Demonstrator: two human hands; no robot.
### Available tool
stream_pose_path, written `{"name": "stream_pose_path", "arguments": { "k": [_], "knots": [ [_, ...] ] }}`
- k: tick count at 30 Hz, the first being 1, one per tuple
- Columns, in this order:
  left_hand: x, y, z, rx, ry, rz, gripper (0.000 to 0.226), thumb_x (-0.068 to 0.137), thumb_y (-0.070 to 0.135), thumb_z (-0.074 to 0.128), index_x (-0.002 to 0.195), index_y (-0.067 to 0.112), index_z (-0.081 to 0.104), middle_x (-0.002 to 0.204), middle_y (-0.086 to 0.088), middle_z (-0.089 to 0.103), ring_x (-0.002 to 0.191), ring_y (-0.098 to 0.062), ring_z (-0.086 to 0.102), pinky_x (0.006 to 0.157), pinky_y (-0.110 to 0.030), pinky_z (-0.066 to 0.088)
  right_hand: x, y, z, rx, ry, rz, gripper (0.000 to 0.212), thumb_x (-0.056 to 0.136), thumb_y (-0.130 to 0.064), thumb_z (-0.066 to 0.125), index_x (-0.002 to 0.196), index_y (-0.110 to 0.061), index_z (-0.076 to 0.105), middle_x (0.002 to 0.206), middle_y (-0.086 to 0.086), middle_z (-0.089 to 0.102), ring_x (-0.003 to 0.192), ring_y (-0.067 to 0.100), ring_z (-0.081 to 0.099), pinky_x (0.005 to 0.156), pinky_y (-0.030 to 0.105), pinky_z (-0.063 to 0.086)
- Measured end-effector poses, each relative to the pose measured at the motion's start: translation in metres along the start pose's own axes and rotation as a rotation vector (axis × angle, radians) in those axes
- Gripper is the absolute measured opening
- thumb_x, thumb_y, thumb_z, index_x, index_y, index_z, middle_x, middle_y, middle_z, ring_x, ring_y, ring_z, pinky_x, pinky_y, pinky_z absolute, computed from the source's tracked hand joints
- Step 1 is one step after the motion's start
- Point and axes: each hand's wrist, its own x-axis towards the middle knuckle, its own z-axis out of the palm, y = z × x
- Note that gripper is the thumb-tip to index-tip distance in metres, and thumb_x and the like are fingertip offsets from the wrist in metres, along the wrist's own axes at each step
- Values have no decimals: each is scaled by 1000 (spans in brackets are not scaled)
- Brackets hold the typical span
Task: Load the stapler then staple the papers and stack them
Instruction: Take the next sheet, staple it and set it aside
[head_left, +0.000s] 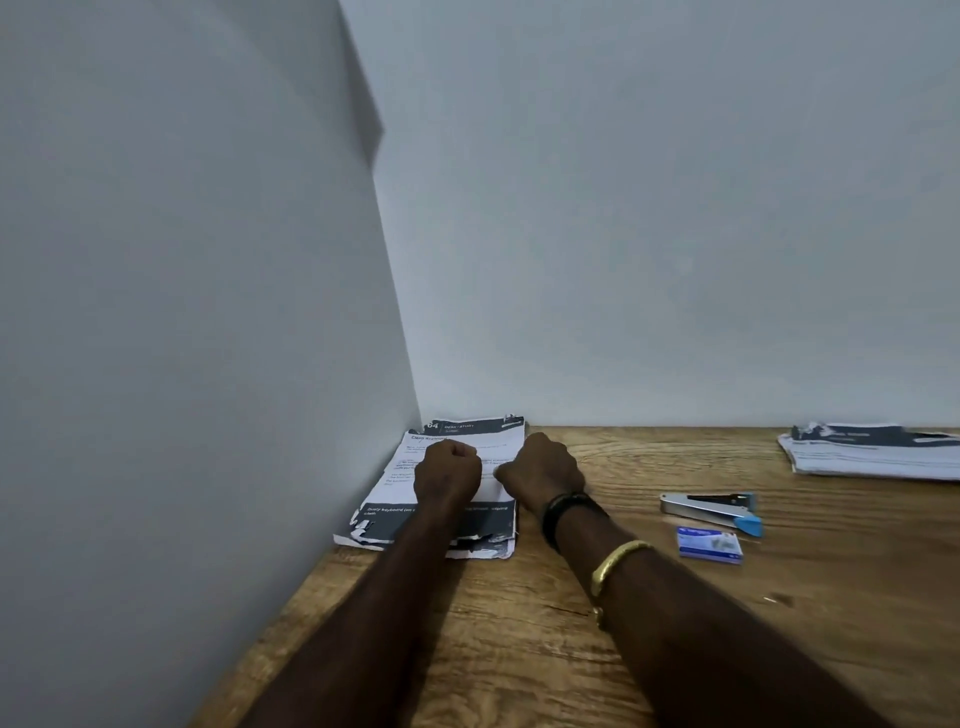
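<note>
Wooden table (571, 649) before me: brown, strong grain, set into a corner. Plain pale left wall (182, 260) along its left edge; pale back wall (649, 208) along its far edge. On my right forearm: gold bangle (621, 558), with a black band (563, 512) nearer the wrist.

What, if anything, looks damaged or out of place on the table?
The paper stack in the left corner is damaged: its near edge is torn and ragged. The far right stack also looks frayed.
</note>
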Motion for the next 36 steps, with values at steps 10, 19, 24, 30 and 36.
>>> {"name": "stream_pose_path", "arguments": {
  "k": [10,19,24,30,36],
  "knots": [
    [4,0,1,-32,47,-17,25,92,24,55,102,15,77,114,-7,75,114,-31,64,98,-34,50,6,-7,2,151,60,108,32,84,-18,61,115,-13,65,127,13,69,116,37,67,90,37,54],
    [-1,0,-2,-15,20,-25,26,95,25,53,106,16,75,119,-7,74,117,-31,63,100,-34,48,2,-12,3,24,55,63,46,84,-25,75,126,-15,63,133,10,67,122,34,65,93,36,55],
    [0,-3,-4,-34,26,-24,25,95,26,55,107,16,75,119,-6,74,117,-30,63,100,-34,48,3,-11,3,121,75,106,38,86,-21,70,123,-14,66,131,12,68,121,35,66,97,39,56],
    [-1,-3,-6,-118,108,-36,23,89,15,56,103,20,75,115,-3,75,115,-29,65,97,-32,46,4,-16,1,296,56,124,23,82,-19,64,103,-14,73,115,12,74,106,35,70,78,31,53],
    [-5,5,-16,-248,221,23,25,84,8,58,100,20,73,111,-2,75,109,-26,67,97,-32,47,6,-16,3,501,123,65,18,92,-20,67,75,-20,60,103,10,74,102,34,68,80,33,52]
  ]
}}
